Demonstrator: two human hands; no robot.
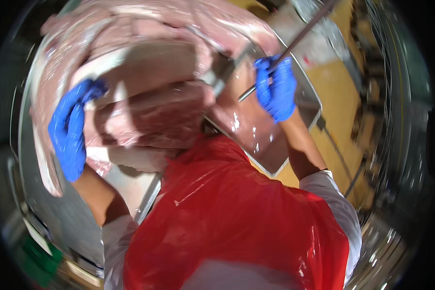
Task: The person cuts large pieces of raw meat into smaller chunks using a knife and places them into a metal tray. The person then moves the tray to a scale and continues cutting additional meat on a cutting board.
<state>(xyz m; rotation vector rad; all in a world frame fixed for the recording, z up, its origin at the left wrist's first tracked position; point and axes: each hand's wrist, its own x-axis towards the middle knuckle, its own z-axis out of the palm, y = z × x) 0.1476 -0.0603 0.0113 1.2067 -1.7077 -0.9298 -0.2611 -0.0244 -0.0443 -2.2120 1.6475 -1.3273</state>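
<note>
Pale pink slabs of meat [164,111] with white fat lie piled in front of me. My left hand [71,133], in a blue glove, is at the left side of the pile. Its fingers are bent and partly apart, with nothing visible between them; whether the fingertips touch the meat I cannot tell. My right hand [278,92], also blue-gloved, is closed around a long thin rod or hose with a metal end [247,93]. That end points down and left over a metal tray [310,84] of wet pinkish contents.
Beneath the meat is a grey metal surface [67,212]. Clear plastic [309,38] lies beyond the tray on a yellow surface [338,87]. A cable [337,150] runs along the right. Something green [38,261] is at the lower left. The edges are blurred.
</note>
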